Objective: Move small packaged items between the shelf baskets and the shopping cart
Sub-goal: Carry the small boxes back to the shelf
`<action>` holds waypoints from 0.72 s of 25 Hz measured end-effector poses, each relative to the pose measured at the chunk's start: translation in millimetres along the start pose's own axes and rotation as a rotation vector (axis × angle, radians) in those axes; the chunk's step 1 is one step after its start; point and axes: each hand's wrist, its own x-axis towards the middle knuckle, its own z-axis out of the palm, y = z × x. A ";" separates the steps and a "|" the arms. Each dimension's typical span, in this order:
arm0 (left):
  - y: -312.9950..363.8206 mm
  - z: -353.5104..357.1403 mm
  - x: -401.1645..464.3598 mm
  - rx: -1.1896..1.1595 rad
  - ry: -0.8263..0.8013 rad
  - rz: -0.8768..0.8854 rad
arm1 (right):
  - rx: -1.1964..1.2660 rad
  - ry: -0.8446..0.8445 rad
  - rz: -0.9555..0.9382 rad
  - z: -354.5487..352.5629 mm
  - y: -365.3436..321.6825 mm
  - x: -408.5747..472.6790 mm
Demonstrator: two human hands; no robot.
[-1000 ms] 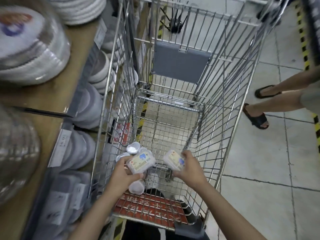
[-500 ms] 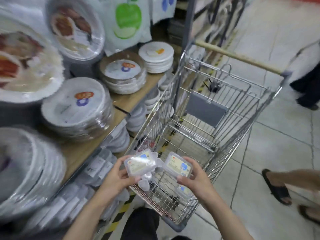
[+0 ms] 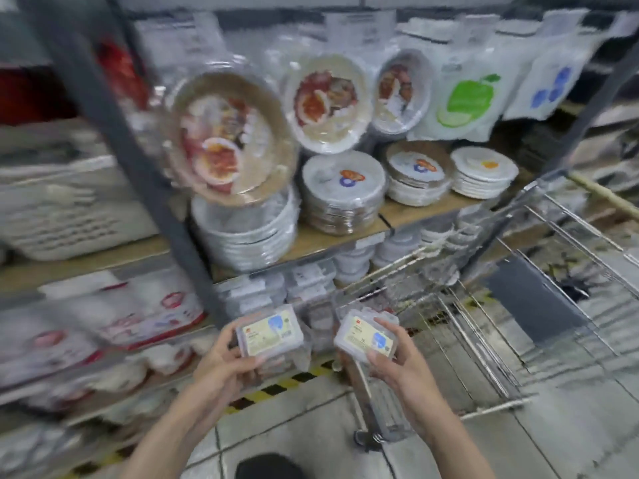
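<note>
My left hand grips a small clear plastic box with a cream label, with more clear packs bunched under it. A second labelled box is held in my right hand, fingers curled round its edges. Both boxes are lifted in front of the lower shelf, to the left of the wire shopping cart. Stacks of similar clear boxes sit on the lower shelf just beyond my hands. The picture is blurred by motion.
Wrapped stacks of paper plates fill the wooden shelf above. A dark upright post divides the shelving. Red-and-white packs lie at lower left. Yellow-black tape marks the tiled floor.
Both hands have lifted the boxes out of the cart and carried them left toward the shelf. My view has swung from the cart to the shelving.
</note>
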 end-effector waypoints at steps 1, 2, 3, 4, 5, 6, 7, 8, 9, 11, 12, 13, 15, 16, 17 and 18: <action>-1.0 -19.7 -11.5 -0.045 0.067 0.027 | -0.023 -0.048 -0.001 15.9 -0.8 2.6; -1.8 -39.0 -23.6 -0.088 0.132 0.054 | -0.052 -0.098 -0.004 32.3 -0.2 5.1; -2.3 -57.6 -38.1 -0.130 0.195 0.083 | -0.079 -0.149 -0.007 50.5 1.3 7.1; -5.0 -76.9 -51.9 -0.170 0.253 0.115 | -0.095 -0.198 -0.001 69.0 3.6 8.2; -7.5 -96.5 -70.2 -0.215 0.316 0.147 | -0.106 -0.255 0.017 92.5 6.1 8.1; -10.3 -112.9 -88.7 -0.259 0.370 0.173 | -0.117 -0.313 0.034 115.3 9.8 7.7; -13.9 -128.9 -108.1 -0.315 0.423 0.200 | -0.134 -0.365 0.052 139.1 14.4 6.3; -19.9 -147.4 -128.8 -0.378 0.480 0.226 | -0.160 -0.417 0.061 166.1 19.7 3.8; -25.4 -165.2 -151.2 -0.438 0.545 0.245 | -0.182 -0.468 0.065 196.0 26.1 -0.3; -34.9 -209.2 -205.6 -0.504 0.666 0.273 | -0.227 -0.588 0.066 268.0 43.7 -16.6; -37.2 -230.7 -230.1 -0.504 0.717 0.273 | -0.246 -0.634 0.060 301.2 51.9 -27.0; -37.0 -252.6 -254.6 -0.493 0.782 0.277 | -0.259 -0.675 0.050 335.9 60.6 -39.5; -33.4 -296.0 -299.3 -0.475 0.891 0.297 | -0.270 -0.749 0.032 402.2 75.5 -68.4; -30.7 -316.9 -316.1 -0.482 0.931 0.295 | -0.269 -0.779 0.030 430.7 83.8 -79.3; -27.0 -336.0 -329.3 -0.487 0.964 0.297 | -0.278 -0.798 0.031 454.7 91.6 -88.3; -24.3 -355.2 -341.2 -0.486 0.995 0.298 | -0.284 -0.818 0.039 477.7 97.0 -97.9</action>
